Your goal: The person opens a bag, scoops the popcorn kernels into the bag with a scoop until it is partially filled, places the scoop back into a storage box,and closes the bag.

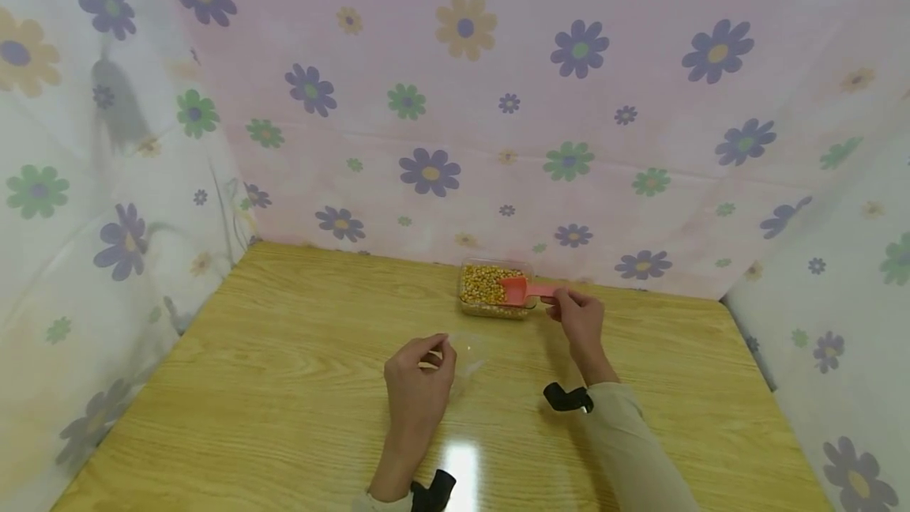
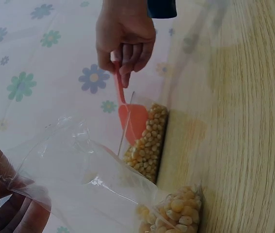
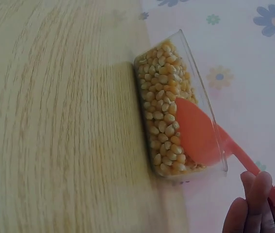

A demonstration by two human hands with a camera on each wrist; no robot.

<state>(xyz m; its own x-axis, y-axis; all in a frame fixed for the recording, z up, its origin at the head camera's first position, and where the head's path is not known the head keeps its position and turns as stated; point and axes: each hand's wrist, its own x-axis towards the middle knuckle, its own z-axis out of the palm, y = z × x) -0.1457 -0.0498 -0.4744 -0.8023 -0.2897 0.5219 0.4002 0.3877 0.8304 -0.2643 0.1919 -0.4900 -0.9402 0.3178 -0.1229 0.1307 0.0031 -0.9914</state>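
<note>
- While the right hand (image 1: pixel 583 322) grips the handle of a coral-red plastic scoop (image 1: pixel 515 291), the left hand (image 1: pixel 419 378) pinches the edge of a thin, clear plastic bag (image 2: pixel 91 170); both grips are narrow.
- Scoop position: blade in among the loose yellow corn kernels (image 3: pixel 162 94) held in a clear, rectangular, open-topped container (image 1: pixel 494 311); handle projects out past the rim. Load on the blade: cannot tell.
- Container position: toward the far edge of the yellow wood-grain counter (image 1: pixel 284 370), near the pale floral cloth (image 1: pixel 498 133).
- Bag position: nearer the person than the container, beside the left hand. It is so transparent that the head view barely shows it (the left wrist view is far better). Whether its base touches the counter, cannot tell.
- Done, as judged: a modest heap of kernels (image 2: pixel 176 211) already sits in the bottom of the bag, whose upper part is slack.
- Left, as judged: transfer looks partial. Plenty of kernels remain in the container, and the scoop has not yet been lifted clear of them.
</note>
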